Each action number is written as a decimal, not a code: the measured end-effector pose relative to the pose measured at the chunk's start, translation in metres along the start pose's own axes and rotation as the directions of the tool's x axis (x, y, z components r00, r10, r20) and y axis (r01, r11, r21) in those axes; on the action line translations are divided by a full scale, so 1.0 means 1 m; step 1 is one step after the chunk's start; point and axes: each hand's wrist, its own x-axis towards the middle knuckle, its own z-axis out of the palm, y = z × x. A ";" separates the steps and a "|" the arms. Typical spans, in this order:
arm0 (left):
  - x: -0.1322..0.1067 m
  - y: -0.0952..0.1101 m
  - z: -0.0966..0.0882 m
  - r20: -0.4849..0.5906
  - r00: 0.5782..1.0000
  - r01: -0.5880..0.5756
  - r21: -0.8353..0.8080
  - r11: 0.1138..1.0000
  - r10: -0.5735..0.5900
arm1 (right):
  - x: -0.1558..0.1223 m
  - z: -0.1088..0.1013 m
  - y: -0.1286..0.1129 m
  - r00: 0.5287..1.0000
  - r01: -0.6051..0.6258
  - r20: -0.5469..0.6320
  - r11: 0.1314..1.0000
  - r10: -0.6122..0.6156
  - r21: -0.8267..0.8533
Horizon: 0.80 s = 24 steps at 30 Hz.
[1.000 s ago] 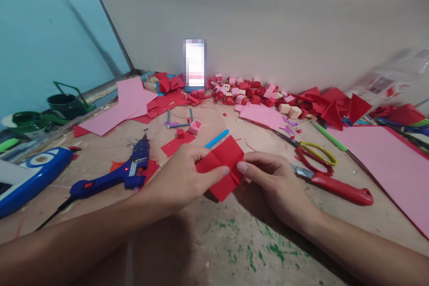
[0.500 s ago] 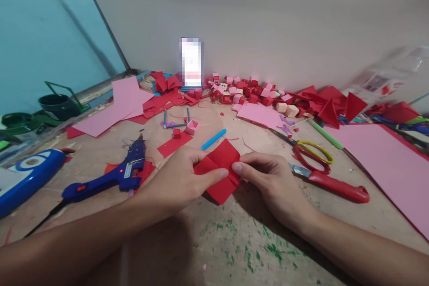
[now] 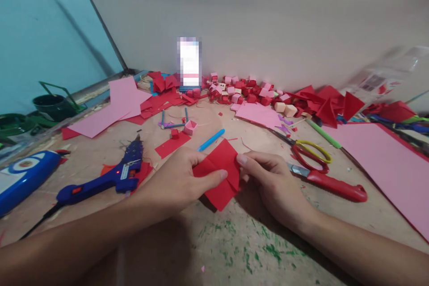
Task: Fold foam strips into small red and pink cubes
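Both hands hold a creased square of red paper (image 3: 221,161) just above the wooden tabletop (image 3: 234,241). My left hand (image 3: 176,181) pinches the paper's left side, its thumb lying across the middle fold. My right hand (image 3: 268,178) pinches the right edge with thumb and curled fingers. The paper's lower corner points down toward me.
A blue glue gun (image 3: 107,178) lies to the left, red-handled scissors (image 3: 311,156) and a red utility knife (image 3: 331,183) to the right. Pink sheets (image 3: 389,165) lie at the right and back left. Small red and pink paper cubes (image 3: 241,91) pile against the wall. A blue stick (image 3: 211,139) lies behind the hands.
My right thumb has slid up along the paper's right edge, and the paper has tilted a little. The view has drifted slightly to the right.
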 end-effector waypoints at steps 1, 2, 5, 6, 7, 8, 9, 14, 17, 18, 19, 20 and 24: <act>0.000 0.002 0.000 0.006 1.000 0.021 0.002 1.000 -0.021 | 0.000 -0.001 0.000 1.000 0.009 0.019 1.000 -0.009 -0.028; 0.001 0.005 -0.001 0.008 0.999 0.044 -0.012 0.999 -0.044 | 0.000 -0.001 -0.001 0.999 0.015 0.039 0.998 -0.012 -0.061; 0.002 0.013 -0.001 -0.003 0.994 0.105 -0.141 0.984 -0.107 | -0.001 -0.002 -0.004 0.994 -0.002 0.107 0.990 0.017 -0.139; 0.002 0.015 -0.001 0.002 0.992 0.125 -0.191 0.974 -0.127 | -0.001 -0.001 -0.005 0.992 -0.014 0.125 0.989 0.033 -0.150; 0.002 0.016 -0.001 0.007 0.990 0.140 -0.236 0.962 -0.143 | -0.002 -0.001 -0.006 0.989 -0.025 0.137 0.988 0.047 -0.153; 0.002 0.018 -0.001 0.014 0.988 0.153 -0.272 0.950 -0.156 | -0.002 -0.001 -0.006 0.988 -0.035 0.145 0.988 0.057 -0.150; 0.003 0.018 -0.001 0.017 0.986 0.163 -0.303 0.939 -0.166 | -0.002 -0.001 -0.006 0.986 -0.039 0.152 0.988 0.061 -0.147; 0.003 0.018 -0.001 0.034 0.982 0.184 -0.396 0.900 -0.185 | -0.001 -0.001 -0.004 0.984 -0.032 0.170 0.988 0.057 -0.148; 0.002 0.019 -0.002 0.024 0.977 0.202 -0.418 0.886 -0.212 | -0.001 -0.002 -0.004 0.982 -0.050 0.172 0.988 0.075 -0.145; 0.001 0.019 -0.002 0.017 0.975 0.208 -0.418 0.884 -0.221 | -0.001 -0.002 -0.004 0.981 -0.056 0.176 0.989 0.079 -0.134; 0.001 0.019 -0.003 0.010 0.973 0.212 -0.416 0.884 -0.229 | -0.001 -0.002 -0.004 0.980 -0.058 0.182 0.991 0.080 -0.122; 0.001 0.020 -0.003 0.008 0.973 0.214 -0.414 0.885 -0.232 | -0.001 -0.002 -0.004 0.979 -0.057 0.189 0.992 0.077 -0.110; 0.002 0.020 -0.003 0.022 0.974 0.212 -0.419 0.883 -0.223 | -0.001 -0.003 -0.005 0.978 -0.029 0.204 0.994 0.050 -0.102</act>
